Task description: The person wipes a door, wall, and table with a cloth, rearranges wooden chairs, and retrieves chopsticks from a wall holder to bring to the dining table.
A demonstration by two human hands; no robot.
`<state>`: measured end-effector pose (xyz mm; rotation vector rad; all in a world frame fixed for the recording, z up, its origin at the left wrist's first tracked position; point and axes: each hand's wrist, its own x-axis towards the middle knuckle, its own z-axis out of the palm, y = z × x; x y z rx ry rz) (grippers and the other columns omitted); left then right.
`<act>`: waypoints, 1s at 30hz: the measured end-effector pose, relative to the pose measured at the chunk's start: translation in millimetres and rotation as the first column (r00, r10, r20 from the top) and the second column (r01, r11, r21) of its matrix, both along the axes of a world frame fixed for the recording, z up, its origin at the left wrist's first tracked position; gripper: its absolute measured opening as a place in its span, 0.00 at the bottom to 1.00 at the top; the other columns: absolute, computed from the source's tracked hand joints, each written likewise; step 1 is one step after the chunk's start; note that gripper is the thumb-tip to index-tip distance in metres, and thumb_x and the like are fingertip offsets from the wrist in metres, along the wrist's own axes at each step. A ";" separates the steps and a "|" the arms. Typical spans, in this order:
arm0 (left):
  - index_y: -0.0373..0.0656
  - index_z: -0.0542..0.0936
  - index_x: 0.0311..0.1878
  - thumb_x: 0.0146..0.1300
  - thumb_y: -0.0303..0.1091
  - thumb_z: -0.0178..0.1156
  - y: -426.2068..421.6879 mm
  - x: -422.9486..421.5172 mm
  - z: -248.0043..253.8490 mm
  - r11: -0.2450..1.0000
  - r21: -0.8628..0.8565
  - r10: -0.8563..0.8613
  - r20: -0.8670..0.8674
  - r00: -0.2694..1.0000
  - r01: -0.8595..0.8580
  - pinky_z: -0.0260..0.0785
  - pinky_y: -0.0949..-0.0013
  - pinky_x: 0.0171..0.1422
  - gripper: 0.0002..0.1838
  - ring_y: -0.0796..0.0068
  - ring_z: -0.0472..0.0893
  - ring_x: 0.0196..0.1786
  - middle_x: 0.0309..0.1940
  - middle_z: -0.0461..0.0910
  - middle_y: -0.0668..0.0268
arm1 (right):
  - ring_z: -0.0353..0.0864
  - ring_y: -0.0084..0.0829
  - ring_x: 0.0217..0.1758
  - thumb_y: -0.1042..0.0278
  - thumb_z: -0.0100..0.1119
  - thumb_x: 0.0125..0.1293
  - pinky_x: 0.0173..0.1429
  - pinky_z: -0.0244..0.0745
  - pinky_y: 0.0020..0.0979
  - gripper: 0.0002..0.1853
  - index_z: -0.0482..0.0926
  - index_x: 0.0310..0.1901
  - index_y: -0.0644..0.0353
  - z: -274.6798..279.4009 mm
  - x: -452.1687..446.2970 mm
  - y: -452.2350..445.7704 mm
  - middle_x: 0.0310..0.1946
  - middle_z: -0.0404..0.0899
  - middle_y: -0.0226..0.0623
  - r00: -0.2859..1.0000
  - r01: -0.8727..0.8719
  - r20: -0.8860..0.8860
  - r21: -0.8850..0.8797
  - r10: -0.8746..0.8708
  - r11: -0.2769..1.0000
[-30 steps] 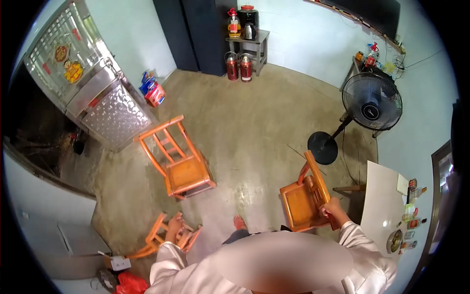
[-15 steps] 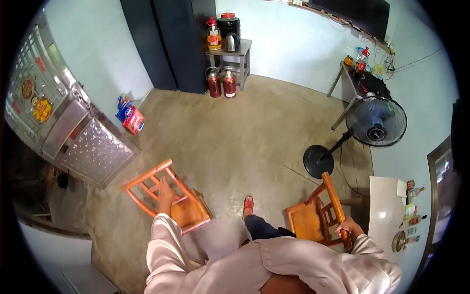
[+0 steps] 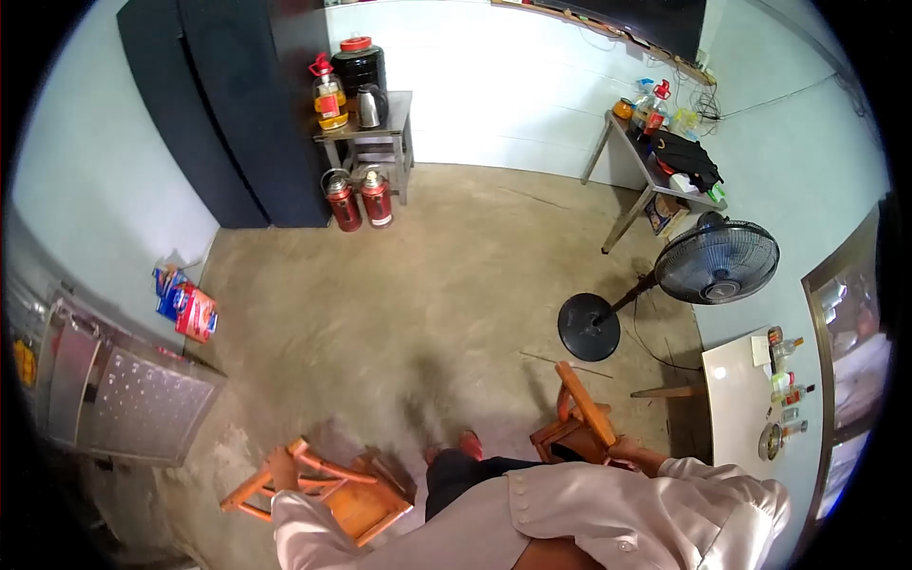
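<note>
At the lower left, my left hand (image 3: 282, 469) is closed round the top part of the backrest of a wooden chair (image 3: 366, 503), whose orange-brown seat faces up. On the right, a second wooden chair (image 3: 587, 408) stands close to my body, and my right hand (image 3: 627, 450) is closed on its backrest. My sleeve covers part of each chair.
A black standing fan (image 3: 717, 263) has its round base on the floor at the right. Beside it are a white table (image 3: 746, 408) with bottles and a side table (image 3: 636, 152). Red thermoses (image 3: 376, 199) stand near the dark cabinet (image 3: 237, 114). A metal door (image 3: 142, 404) is at left.
My left hand has moved from a smaller chair to the larger chair's backrest and closed on it. The view has shifted forward, and both chairs now sit lower in view.
</note>
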<state>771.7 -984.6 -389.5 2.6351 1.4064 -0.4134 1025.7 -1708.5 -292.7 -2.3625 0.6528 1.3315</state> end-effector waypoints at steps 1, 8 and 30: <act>0.44 0.77 0.43 0.57 0.35 0.57 26.1 -17.0 -23.7 0.996 -0.092 -0.016 -0.025 1.000 0.013 0.66 0.53 0.56 0.11 0.51 0.76 0.50 0.44 0.78 0.55 | 0.78 0.27 0.25 0.71 0.73 0.40 0.28 0.73 0.30 0.19 0.80 0.38 0.61 19.7 6.1 25.2 0.22 0.80 0.35 1.000 0.015 -0.008 -0.050 -0.015 0.999; 0.42 0.81 0.41 0.50 0.33 0.62 53.7 -23.3 -15.0 0.949 -0.311 0.072 0.038 0.997 -0.057 0.74 0.58 0.46 0.13 0.54 0.81 0.44 0.39 0.81 0.54 | 0.79 0.30 0.21 0.74 0.72 0.41 0.26 0.76 0.33 0.13 0.81 0.31 0.64 -4.9 50.1 53.7 0.21 0.81 0.39 0.993 0.075 0.078 0.107 -0.083 0.991; 0.40 0.77 0.45 0.41 0.33 0.71 80.4 352.7 50.2 0.850 -0.472 -0.218 0.088 0.972 0.233 0.74 0.60 0.43 0.25 0.58 0.81 0.39 0.35 0.82 0.56 | 0.75 0.30 0.15 0.75 0.70 0.43 0.18 0.69 0.33 0.11 0.76 0.23 0.69 30.7 389.0 171.2 0.16 0.76 0.40 0.889 0.353 0.193 0.291 -0.416 0.889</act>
